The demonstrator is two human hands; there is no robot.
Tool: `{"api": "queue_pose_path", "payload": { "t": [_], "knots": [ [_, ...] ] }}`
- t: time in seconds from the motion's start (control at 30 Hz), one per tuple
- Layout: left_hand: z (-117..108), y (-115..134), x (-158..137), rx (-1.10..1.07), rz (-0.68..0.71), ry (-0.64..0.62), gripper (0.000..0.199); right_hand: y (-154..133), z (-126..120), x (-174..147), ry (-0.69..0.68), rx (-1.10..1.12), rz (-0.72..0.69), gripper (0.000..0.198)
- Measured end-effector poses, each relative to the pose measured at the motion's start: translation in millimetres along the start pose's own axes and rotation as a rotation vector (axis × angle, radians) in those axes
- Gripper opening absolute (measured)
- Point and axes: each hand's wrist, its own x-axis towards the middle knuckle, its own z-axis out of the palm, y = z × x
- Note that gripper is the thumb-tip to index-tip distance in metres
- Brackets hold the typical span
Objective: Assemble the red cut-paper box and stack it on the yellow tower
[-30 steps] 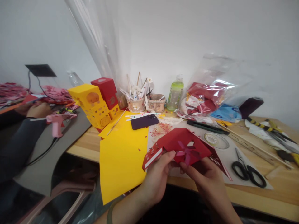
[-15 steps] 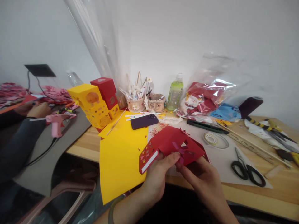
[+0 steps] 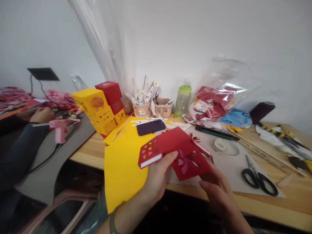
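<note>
A folded red card-paper box (image 3: 174,139) is held above the table in front of me. Its left end has small star and round cutouts and a white edge; a purple paper flower (image 3: 184,162) lies on the flap facing me. My left hand (image 3: 158,175) grips the box from below, thumb pressed on top beside the flower. At the right end, my right hand (image 3: 216,188) has its fingers behind the flap, mostly hidden, with the thumb lower and apart from the flower. A spiky red paper piece (image 3: 195,137) shows at the box's back right edge.
Yellow paper (image 3: 124,182) overhangs the table edge on the left, near a phone (image 3: 150,127). Scissors (image 3: 258,180), a tape roll (image 3: 220,145) and a dark green cutter (image 3: 216,133) lie right. Yellow and red boxes (image 3: 94,109) stand left; a co-worker's hands (image 3: 41,115) are beyond a pink glue gun (image 3: 59,130).
The red box has turned and tilted, so its starred end and flower flap show more fully. My right thumb has come away from the flower and moved right and down.
</note>
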Motion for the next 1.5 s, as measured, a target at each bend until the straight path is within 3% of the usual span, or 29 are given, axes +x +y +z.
{"api": "queue_pose_path", "payload": {
  "t": [0.1,0.17,0.37,0.63,1.13,1.5],
  "knots": [
    [-4.2,6.7,3.4,0.074,0.071,-0.022,0.027,-0.3,-3.5,1.2,-0.138,0.153,0.014,0.053],
    [-6.2,7.6,3.9,0.126,0.083,-0.072,0.025,-6.3,2.3,3.2,-0.143,0.245,0.017,0.050],
    [-2.8,4.3,-3.8,0.115,0.022,-0.169,0.028,-33.3,28.7,8.6,0.163,0.333,0.131,0.023],
    [-7.8,10.4,-6.9,0.122,-0.175,-0.231,0.035,-32.5,27.1,7.4,0.441,0.174,0.109,0.018],
    [-7.4,5.5,-4.3,0.036,-0.259,-0.223,0.032,-31.7,25.1,4.8,0.474,0.094,0.092,0.018],
    [-8.9,1.9,-3.2,0.002,-0.237,-0.197,0.038,-23.1,23.7,6.9,0.520,0.092,0.105,0.021]
  ]
}}
